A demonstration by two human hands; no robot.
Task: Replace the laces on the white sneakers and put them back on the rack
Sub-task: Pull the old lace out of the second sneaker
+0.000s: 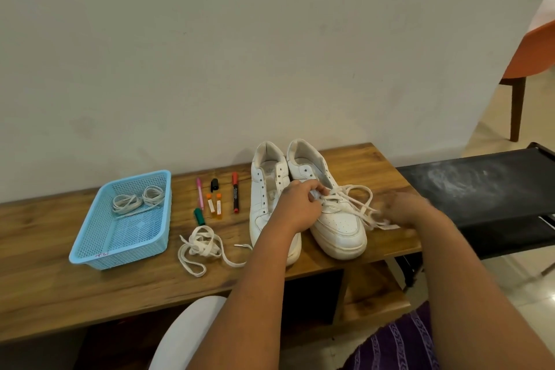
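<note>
While both hands (300,204) (404,209) pinch its lace (354,198), the right sneaker (327,201) points toe-first toward the person.

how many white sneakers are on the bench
2. The unlaced left white sneaker and the partly laced right white sneaker stand side by side on the wooden bench; none seems hidden.

Left hand (300,207), right hand (404,209) pinching.

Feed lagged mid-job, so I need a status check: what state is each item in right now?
Left sneaker: unlaced, eyelets bare.
Right sneaker: partly laced, lace loose.
Lace on right sneaker: held by both hands.
Left hand: pinching lace.
Right hand: blurred, gripping lace end.
Loose lace: piled on bench.
Basket laces: coiled.
Red marker: capped.
</note>
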